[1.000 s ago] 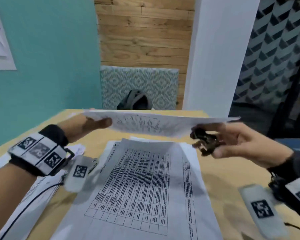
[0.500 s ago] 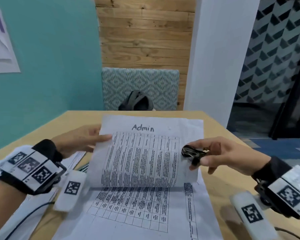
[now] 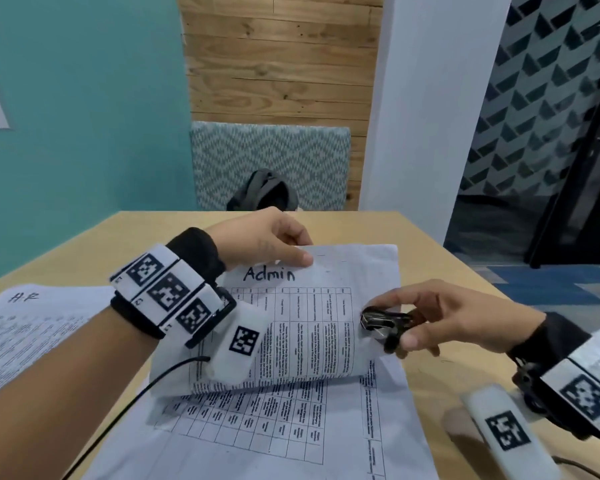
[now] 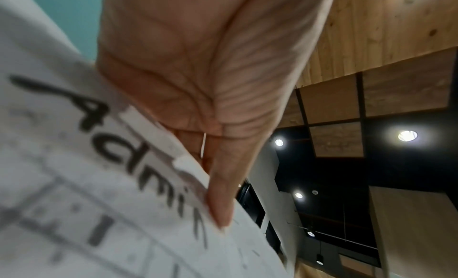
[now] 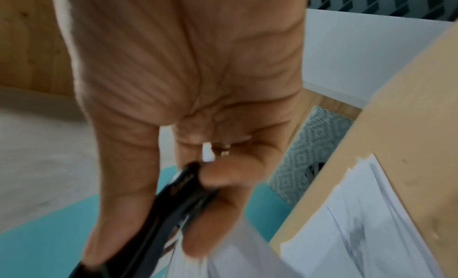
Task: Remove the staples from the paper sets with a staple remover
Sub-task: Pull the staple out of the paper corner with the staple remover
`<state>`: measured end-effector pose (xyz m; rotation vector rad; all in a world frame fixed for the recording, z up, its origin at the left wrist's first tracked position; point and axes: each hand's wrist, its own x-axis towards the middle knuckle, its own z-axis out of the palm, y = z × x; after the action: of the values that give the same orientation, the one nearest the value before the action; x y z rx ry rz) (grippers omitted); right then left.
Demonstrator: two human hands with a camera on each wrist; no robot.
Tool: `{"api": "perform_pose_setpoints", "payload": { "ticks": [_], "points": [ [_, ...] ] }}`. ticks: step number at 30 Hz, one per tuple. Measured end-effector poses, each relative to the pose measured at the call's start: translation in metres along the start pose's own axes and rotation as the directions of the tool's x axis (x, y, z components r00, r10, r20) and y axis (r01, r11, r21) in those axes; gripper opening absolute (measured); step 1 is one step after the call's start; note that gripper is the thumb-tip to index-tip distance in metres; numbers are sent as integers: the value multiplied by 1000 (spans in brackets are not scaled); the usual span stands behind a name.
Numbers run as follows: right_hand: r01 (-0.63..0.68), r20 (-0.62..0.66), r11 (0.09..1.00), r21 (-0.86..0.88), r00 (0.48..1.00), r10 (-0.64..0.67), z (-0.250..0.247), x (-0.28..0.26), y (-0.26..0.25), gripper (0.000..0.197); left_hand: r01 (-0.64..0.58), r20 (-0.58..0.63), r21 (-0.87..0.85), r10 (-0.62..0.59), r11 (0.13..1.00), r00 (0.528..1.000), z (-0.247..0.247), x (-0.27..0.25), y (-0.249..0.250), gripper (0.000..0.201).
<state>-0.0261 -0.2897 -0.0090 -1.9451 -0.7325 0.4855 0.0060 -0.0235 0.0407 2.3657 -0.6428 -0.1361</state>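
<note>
Light wooden table (image 3: pixel 430 258) before a teal wall, plank panelling and a white pillar.
White "Admin" paper set (image 3: pixel 326 306) lies mid-table — left hand (image 3: pixel 267 242) pinching its far edge, right hand (image 3: pixel 440 317) gripping the black staple remover (image 3: pixel 383 322) at its right edge; bare tabletop beyond.

The right hand (image 5: pixel 188 82) fills the upper middle of the right wrist view, palm toward the camera. Its grip closes on a black staple remover (image 5: pixel 171 196), thumb pressed against one side, fingers along the other. Below the thumb lies the blurred edge of a paper sheet (image 5: pixel 238 254). At right, stacked white papers (image 5: pixel 359 223) lie on the tan tabletop (image 5: pixel 409 125).
</note>
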Motion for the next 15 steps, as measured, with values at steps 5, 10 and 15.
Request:
{"api": "perform_pose_setpoints", "payload": {
  "ticks": [5,10,15],
  "points": [
    [156,-365,973,-168,907,-209,-13,-1,-21,55,2,-20,-70,-4,998,1000,4,-1,-7,9],
    [164,-413,745,-646,746,-522,10,17,-47,37,-5,-10,-159,3,987,1000,7,0,-9,11],
    [128,-300,601,-789,773,-559,23,39,-46,47,-19,-11,-201,18,979,1000,9,-3,-8,10]
  ]
}}
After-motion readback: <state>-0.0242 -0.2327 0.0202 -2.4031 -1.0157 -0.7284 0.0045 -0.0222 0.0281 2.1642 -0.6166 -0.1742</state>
